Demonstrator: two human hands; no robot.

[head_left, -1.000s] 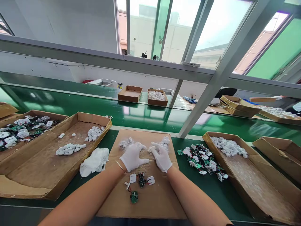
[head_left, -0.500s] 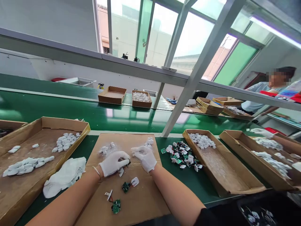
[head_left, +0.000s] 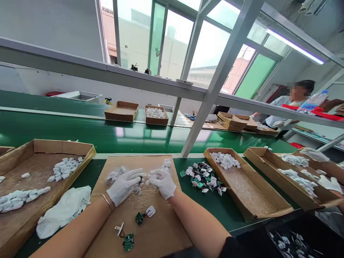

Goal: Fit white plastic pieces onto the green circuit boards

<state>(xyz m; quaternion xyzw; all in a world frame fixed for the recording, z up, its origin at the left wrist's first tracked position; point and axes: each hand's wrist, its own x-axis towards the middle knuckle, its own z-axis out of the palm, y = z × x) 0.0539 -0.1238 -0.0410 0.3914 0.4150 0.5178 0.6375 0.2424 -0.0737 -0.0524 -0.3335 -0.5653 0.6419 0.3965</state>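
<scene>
My left hand (head_left: pixel 125 186), in a white glove, is closed on a small wired circuit board (head_left: pixel 141 180), mostly hidden by the fingers. Below those fingertips hangs a white plastic piece. My right hand (head_left: pixel 163 182), also gloved, has its fingers bent together just across from it; what they pinch I cannot make out. Both hands are over a cardboard sheet (head_left: pixel 161 233). White plastic pieces lie in a left pile (head_left: pixel 114 175) and a right pile (head_left: pixel 166 164) beyond the hands. Nearer me are two green circuit boards (head_left: pixel 139 218) (head_left: pixel 128 242) wired to white parts.
Left stands a cardboard tray (head_left: pixel 64 141) of white pieces, with a white cloth (head_left: pixel 64 211) beside it. Right are a heap of wired boards (head_left: pixel 204 177) and another tray (head_left: pixel 258 200). A slanted metal post (head_left: pixel 204 111) rises behind. A co-worker's gloved hands (head_left: pixel 330 184) are far right.
My left hand's fingers have stretched out more around the board. My right hand's fingers have curled in closer to it. The view has shifted slightly, and a second co-worker's hand has appeared at right.
</scene>
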